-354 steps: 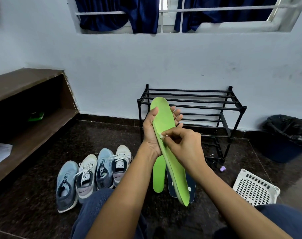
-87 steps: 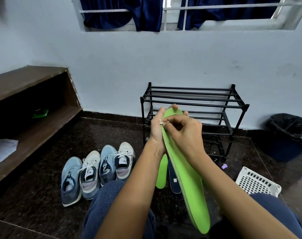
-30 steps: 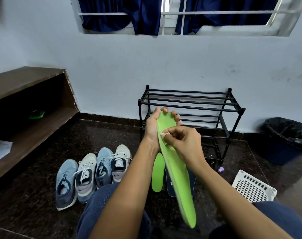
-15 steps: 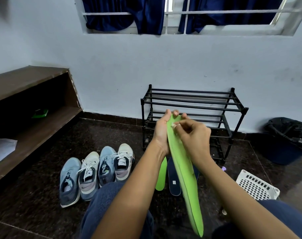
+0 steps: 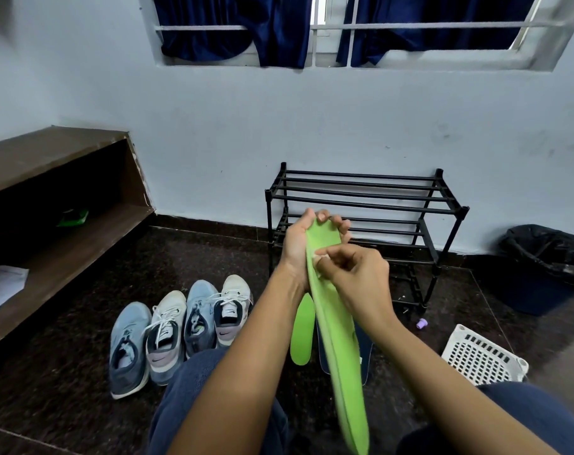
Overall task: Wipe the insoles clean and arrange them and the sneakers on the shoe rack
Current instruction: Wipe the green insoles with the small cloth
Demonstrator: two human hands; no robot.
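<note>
wipe (image 5: 319, 257), pinched in right hand (image 5: 358, 277) grip, has slid down green insole (image 5: 339, 339) clasped by left hand (image 5: 297, 246).

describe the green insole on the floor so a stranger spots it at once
Find the black rack against the wall, then drop to the floor before its left legs. The green insole lies flat there between the sneakers and a dark insole; unlike the held insole, no hand touches it.

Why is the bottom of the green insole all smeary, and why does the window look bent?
Head view: the insole blurs toward its lower end, probably from motion, while the rack looks sharp; the wide-angle lens bows the window near the frame's edges.
</note>
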